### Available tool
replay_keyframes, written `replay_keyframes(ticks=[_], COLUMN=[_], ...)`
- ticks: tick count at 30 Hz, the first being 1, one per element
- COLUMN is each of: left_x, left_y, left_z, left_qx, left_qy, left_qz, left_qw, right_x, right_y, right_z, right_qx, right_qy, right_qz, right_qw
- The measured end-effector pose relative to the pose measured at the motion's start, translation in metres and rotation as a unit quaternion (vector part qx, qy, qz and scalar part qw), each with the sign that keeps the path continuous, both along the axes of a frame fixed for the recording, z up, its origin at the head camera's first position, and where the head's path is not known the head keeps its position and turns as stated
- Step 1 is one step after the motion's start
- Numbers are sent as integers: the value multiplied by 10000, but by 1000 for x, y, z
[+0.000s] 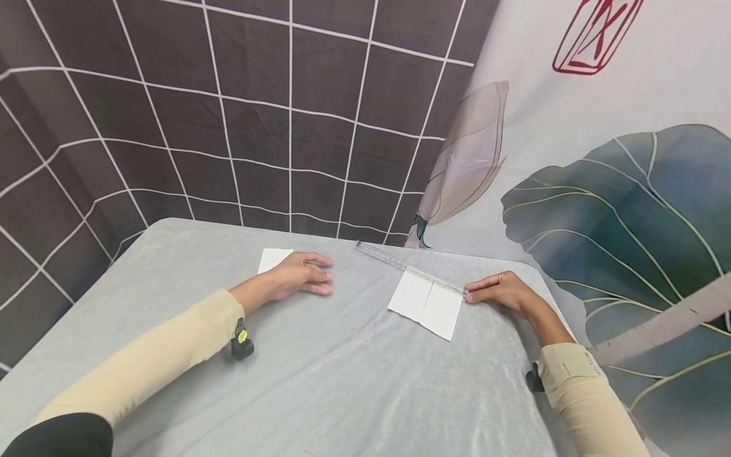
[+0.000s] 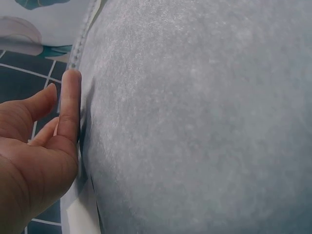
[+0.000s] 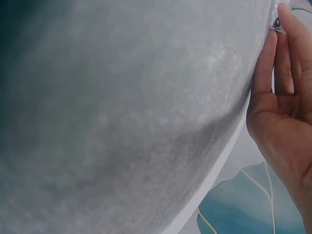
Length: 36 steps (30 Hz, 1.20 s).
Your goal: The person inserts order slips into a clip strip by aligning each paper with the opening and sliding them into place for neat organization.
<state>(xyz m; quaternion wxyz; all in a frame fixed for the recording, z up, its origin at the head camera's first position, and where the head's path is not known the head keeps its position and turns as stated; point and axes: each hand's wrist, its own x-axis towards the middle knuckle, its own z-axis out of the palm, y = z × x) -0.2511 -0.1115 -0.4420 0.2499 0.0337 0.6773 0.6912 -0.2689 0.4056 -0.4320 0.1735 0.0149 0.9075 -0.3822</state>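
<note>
Ruler (image 1: 381, 256): one, clear, lying aslant on the grey cloth (image 1: 320, 381), its right part along the far edge of the right paper (image 1: 440, 308).
White papers: two spots; the right paper under the ruler, the left paper (image 1: 274, 256) just beyond the left hand (image 1: 288, 278).
Dark line on the right paper: one, from near the ruler toward the near edge; it may be a slit in one sheet or a gap between two.
Left hand: fingers reach out loosely, a little apart; I cannot tell whether they touch the cloth.
Right hand (image 1: 505, 293): thumb and fingers pinch the ruler's right end, at the right paper's far corner.
Edges: the ruler's left end lies close to the cloth's far edge, below the dark grid wall (image 1: 251, 120); the right hand is near the right edge.
Room: a stretch of cloth between left hand and ruler, a broader one between the two sleeves (image 1: 154, 355).
Hidden: the left paper runs behind the left hand; the right fingertips partly cover the ruler's tip.
Wrist views: mostly blurred cloth; the right one cuts the ruler off near its tip.
</note>
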Motion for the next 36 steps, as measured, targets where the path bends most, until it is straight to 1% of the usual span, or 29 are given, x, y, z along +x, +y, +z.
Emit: replay_keyframes(ticks=[3, 10, 12, 19, 26, 31, 36], left_x=[0, 4, 4, 4, 6, 8, 10], left_y=[-4, -10, -12, -15, -19, -24, -30], left_z=[0, 3, 4, 3, 3, 3, 4], left_qx=[-23, -62, -31, 7, 30, 51, 66], left_qy=[10, 11, 20, 13, 1, 17, 63], left_qz=[24, 64, 80, 109, 162, 197, 227], left_qw=[10000, 10000, 10000, 9999, 9999, 9998, 9997], right_x=[0, 4, 4, 2, 2, 0, 0], right_y=[-1, -2, -1, -1, -1, -1, -1], right_z=[1, 3, 2, 2, 3, 3, 3], right_qx=[21, -33, -21, 28, 97, 91, 164], right_qy=[7, -33, -20, 14, 53, 34, 50], right_qz=[-1, -63, -6, 11, 96, 109, 122], right_qw=[10000, 10000, 10000, 10000, 9999, 9999, 9998])
